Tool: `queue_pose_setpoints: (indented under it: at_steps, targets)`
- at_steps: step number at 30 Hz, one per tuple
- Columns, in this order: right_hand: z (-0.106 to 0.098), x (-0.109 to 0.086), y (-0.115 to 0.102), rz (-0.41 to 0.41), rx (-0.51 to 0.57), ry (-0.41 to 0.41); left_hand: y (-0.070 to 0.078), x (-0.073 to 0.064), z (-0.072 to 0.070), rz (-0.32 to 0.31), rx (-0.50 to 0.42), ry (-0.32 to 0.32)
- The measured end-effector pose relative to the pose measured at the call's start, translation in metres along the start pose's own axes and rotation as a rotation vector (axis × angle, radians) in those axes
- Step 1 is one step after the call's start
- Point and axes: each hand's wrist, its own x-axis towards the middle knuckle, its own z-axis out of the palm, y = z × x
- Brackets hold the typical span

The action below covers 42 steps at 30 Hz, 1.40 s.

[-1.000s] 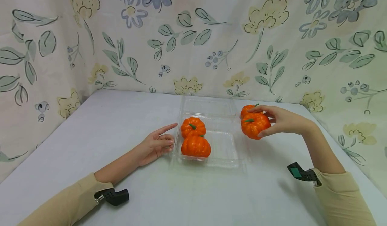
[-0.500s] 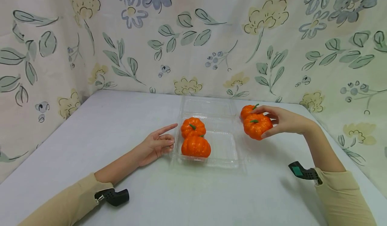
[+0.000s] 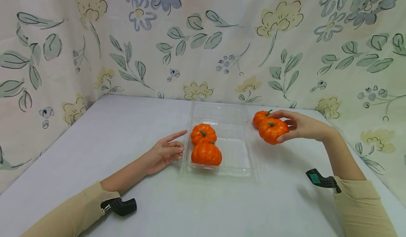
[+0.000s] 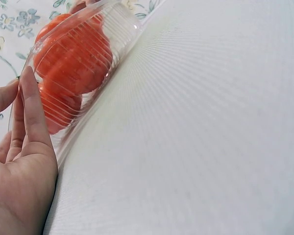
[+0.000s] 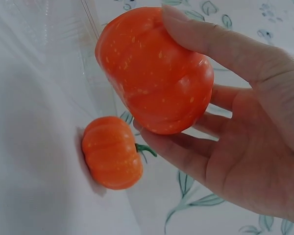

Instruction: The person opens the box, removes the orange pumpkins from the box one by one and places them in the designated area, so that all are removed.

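Note:
My right hand (image 3: 302, 126) grips a small orange pumpkin (image 3: 272, 131), thumb on one side and fingers on the other. In the right wrist view that pumpkin (image 5: 154, 73) is held up off the table. Behind it sits another pumpkin (image 3: 260, 119), partly covered in the head view; its green stem shows in the right wrist view. My left hand (image 3: 165, 152) is at the left side of a clear plastic clamshell box (image 3: 233, 149), its thumb and fingers meeting at the rim. Two pumpkins, the far one (image 3: 203, 134) and the near one (image 3: 206, 155), sit in the box's left half.
The box's clear lid (image 3: 220, 111) lies folded open toward the back. A white cloth (image 3: 142, 120) covers the table. Floral fabric (image 3: 203, 36) hangs along the back and sides. A black wrist camera (image 3: 321, 180) hangs below the right sleeve.
My right hand has shifted slightly to the right with the pumpkin, away from the box. The left hand, the box and the other pumpkins have stayed where they were.

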Motion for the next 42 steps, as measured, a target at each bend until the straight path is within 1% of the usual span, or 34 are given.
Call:
queue_pose_setpoints:
  at_steps: [3,9,18,27,31,42]
  targets:
    - [-0.003,-0.002,0.003,0.008,0.013,0.008,-0.001,0.0,0.0,0.0,0.0,0.002]
    - [-0.007,-0.006,0.006,-0.009,0.023,0.038,-0.001,0.0,0.0,0.006,0.002,0.004]
    - [-0.01,-0.012,0.012,-0.012,-0.026,0.102,0.0,-0.001,0.001,-0.009,0.007,0.007]
    - [-0.015,-0.013,0.019,-0.019,0.026,0.155,0.001,-0.002,0.001,0.001,-0.004,-0.004]
    - [-0.017,-0.013,0.023,-0.003,0.024,0.178,0.001,-0.002,0.0,0.008,-0.008,-0.015]
    - [-0.02,-0.015,0.033,0.072,0.005,0.254,0.0,-0.001,0.001,0.004,-0.004,-0.008]
